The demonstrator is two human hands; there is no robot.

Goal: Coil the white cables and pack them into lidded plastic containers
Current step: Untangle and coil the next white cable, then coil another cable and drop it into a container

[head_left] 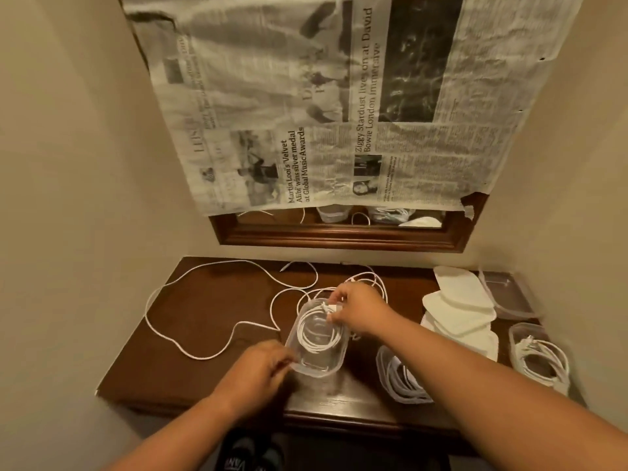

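We seat coiled cable (314, 336) in container (323, 371): left hand (260, 367) grips rim (7 o'clock), right hand (358, 311) pinches its end. Next: lid (458, 309), 3 o'clock.

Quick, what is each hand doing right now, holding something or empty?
Left hand: grips the near rim of the clear container.
Right hand: pinches the end of the coiled white cable inside that container.

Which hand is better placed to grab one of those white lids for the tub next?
Probably the right hand: once it releases the cable, the white lids lie on its side, while the left hand holds the container by its near rim.
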